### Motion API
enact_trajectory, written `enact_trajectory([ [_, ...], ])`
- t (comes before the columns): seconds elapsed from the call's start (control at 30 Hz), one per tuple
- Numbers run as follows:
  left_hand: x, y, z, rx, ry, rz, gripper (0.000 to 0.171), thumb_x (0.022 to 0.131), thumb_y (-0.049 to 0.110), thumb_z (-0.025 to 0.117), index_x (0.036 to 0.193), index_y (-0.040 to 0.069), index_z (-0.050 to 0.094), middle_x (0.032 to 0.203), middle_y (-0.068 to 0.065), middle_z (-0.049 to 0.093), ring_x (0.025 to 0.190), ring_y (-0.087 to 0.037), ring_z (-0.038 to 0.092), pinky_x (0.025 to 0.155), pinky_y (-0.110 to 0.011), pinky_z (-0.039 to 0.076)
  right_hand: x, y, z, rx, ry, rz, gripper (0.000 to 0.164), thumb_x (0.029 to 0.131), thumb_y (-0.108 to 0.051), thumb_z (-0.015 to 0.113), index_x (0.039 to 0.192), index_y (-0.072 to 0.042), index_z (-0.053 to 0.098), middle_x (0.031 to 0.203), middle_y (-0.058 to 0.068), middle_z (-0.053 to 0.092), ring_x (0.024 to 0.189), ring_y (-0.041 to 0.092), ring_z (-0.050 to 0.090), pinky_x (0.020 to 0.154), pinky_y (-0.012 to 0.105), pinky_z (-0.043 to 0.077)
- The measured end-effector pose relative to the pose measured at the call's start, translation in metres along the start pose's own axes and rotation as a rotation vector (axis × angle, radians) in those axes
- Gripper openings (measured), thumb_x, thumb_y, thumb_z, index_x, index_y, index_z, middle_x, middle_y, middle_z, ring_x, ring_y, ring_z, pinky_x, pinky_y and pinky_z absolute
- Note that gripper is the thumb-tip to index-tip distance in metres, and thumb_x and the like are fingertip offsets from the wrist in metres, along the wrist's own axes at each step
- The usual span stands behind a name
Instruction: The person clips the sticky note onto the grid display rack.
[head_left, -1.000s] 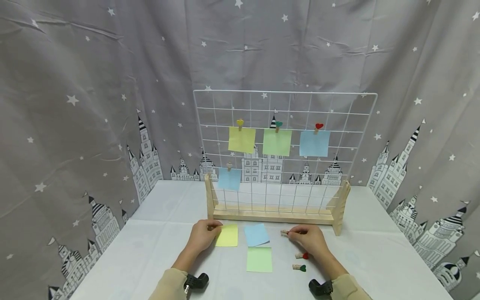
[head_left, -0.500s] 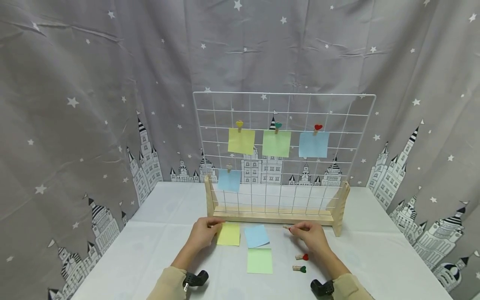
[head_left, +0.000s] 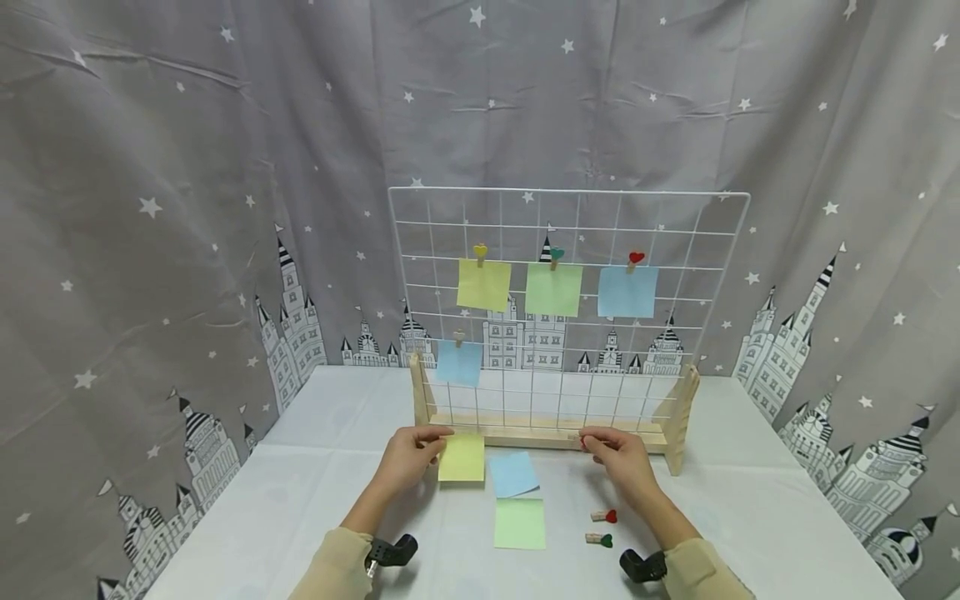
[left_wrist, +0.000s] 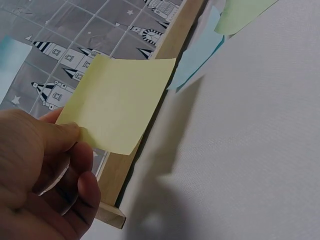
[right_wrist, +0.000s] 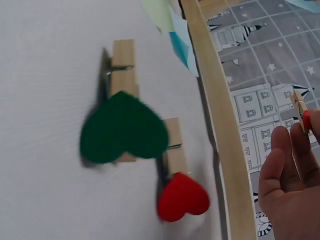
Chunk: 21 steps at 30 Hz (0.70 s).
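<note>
With my left hand [head_left: 411,457] I pinch a yellow note [left_wrist: 117,100] near a corner, holding it above the tabletop [head_left: 337,408] in front of the left part of the wooden base [head_left: 525,437]. My right hand [head_left: 621,462] pinches a held clothespin [right_wrist: 301,107] with a red heart, also above the tabletop, before the base's right part.

Between my hands lie a blue note [head_left: 513,474] and a green note [head_left: 520,524], the green farther from the tabletop's far edge. Nearer its right edge lie 2 clothespins, a red-heart clip [right_wrist: 183,197] and a green-heart clip [right_wrist: 123,130]. On the wire grid [head_left: 570,192] hang 4 clipped notes, 3 in the upper row.
</note>
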<state>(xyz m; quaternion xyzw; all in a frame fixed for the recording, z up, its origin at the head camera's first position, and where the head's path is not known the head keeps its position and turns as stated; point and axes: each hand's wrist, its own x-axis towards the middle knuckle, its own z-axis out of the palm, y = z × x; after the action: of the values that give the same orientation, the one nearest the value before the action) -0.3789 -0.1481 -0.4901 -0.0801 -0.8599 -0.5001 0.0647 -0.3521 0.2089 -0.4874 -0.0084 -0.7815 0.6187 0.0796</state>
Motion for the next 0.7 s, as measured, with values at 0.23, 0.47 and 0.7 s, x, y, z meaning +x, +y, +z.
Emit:
enact_trajectory([
  [0.23,0.001,0.002,-0.001,-0.008,-0.005,-0.004,0.021,0.091,0.014,0.062,0.104,0.027,0.072,0.090,0.001,0.067,0.067,-0.016,0.060,0.055,-0.029,0.049,0.003,-0.008,0.001,0.059,-0.027,-0.045,0.021,0.093,-0.006,0.057,0.111,-0.006,0.068,0.111,0.013,0.067,0.093,0.018,0.067,0.079,0.027,0.055],
  [0.47,0.003,0.008,-0.001,-0.024,0.005,0.009,0.020,0.091,0.012,0.062,0.104,0.023,0.072,0.090,-0.002,0.067,0.066,-0.015,0.060,0.055,-0.028,0.049,0.004,-0.018,0.003,0.115,-0.063,-0.083,0.019,0.092,0.001,0.056,0.107,0.002,0.067,0.108,0.014,0.061,0.088,0.010,0.066,0.084,0.033,0.054],
  [0.7,0.004,0.013,0.001,-0.020,-0.012,0.005,0.020,0.090,0.013,0.063,0.105,0.023,0.072,0.093,-0.002,0.068,0.067,-0.014,0.060,0.054,-0.027,0.049,0.004,-0.028,0.002,0.027,-0.090,-0.078,0.023,0.090,-0.004,0.061,0.112,-0.002,0.067,0.112,0.013,0.064,0.090,0.012,0.064,0.083,0.032,0.054],
])
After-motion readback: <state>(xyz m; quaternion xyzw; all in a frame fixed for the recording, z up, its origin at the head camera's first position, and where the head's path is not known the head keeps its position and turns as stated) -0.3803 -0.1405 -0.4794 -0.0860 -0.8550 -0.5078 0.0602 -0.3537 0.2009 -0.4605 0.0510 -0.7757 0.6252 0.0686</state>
